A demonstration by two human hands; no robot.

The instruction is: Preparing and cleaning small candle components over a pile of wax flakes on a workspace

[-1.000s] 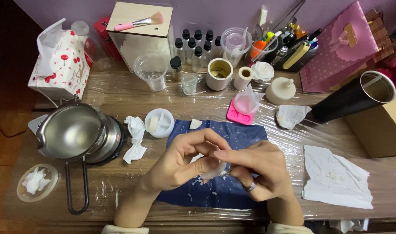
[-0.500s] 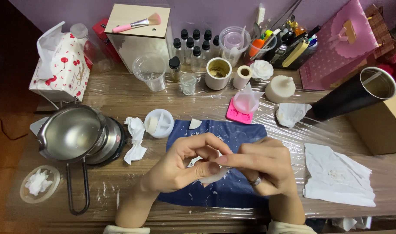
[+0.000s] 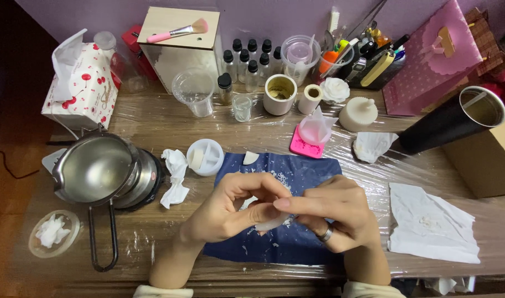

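Note:
My left hand (image 3: 233,207) and my right hand (image 3: 332,212) meet over a dark blue cloth (image 3: 307,171) in the middle of the table. Between the fingertips of both hands sits a small white wax-like piece (image 3: 270,222), partly hidden by my fingers. My right hand wears a ring. White flakes lie scattered on the cloth around the hands. A small white chunk (image 3: 250,158) rests at the cloth's far edge.
A metal melting pot (image 3: 95,168) with a long handle stands at the left. Behind are a tissue box (image 3: 84,83), a clear cup (image 3: 194,91), dropper bottles (image 3: 247,60), a pink scale with a cup (image 3: 313,135), a dark tumbler (image 3: 451,121) and white paper (image 3: 432,223).
My hands have shifted slightly on the white piece, the fingers working at it. Nothing else on the table has moved.

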